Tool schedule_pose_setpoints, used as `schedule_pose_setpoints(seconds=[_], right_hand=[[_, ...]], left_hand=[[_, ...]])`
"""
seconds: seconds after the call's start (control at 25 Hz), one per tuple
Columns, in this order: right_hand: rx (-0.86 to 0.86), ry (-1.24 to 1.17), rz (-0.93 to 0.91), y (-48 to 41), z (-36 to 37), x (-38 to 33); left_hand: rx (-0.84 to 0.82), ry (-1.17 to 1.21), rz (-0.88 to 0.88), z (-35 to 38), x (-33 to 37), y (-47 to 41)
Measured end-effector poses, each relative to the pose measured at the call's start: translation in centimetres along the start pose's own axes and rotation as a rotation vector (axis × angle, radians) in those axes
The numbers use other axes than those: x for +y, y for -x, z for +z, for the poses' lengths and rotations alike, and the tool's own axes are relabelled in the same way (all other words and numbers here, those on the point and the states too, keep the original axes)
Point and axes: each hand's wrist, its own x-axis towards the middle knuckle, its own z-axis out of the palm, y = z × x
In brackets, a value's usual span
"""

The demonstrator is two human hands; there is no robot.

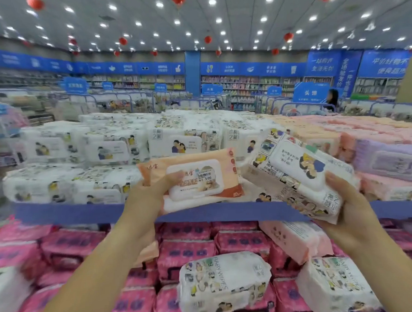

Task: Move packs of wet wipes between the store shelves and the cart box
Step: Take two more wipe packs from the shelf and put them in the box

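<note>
A blue-edged upper shelf (66, 213) crosses the middle of the frame. On it, stacked white plastic wipe packs with cartoon prints (108, 152) fill the left and centre, with peach packs (319, 136), a lilac pack (393, 159) and pale pink packs (395, 187) to the right. Below, the lower shelf carries rows of bright pink packs (187, 256); two white "BABY WIPES" packs (222, 285) and a pale pink pack (297, 239) lie on top of them.

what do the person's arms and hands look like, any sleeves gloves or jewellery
Both forearms are bare up to the bottom edge of the picture, with no sleeves in view. The left hand and the right hand wear no gloves, and no rings, bracelets or watch can be seen on the fingers or wrists. The fingernails look short and unpainted, though the picture is a little soft.
</note>
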Motion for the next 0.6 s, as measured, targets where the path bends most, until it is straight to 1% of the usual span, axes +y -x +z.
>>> schedule_pose_setpoints(seconds=[0.16, 0.32, 0.6], right_hand=[[-0.153, -0.007, 0.18, 2.8, 2.0, 3.9], [-0.231, 0.01, 0.33, 5.6, 3.9, 9.1], [-0.426, 0.044, 0.613, 15.1, 9.2, 18.7]], left_hand=[[0.212, -0.035, 0.053, -6.8, 1.0, 7.9], [0.438, -0.1, 0.07, -11.6, 1.1, 17.1], [0.898, -0.176, -0.015, -19.3, 0.1, 35.5]])
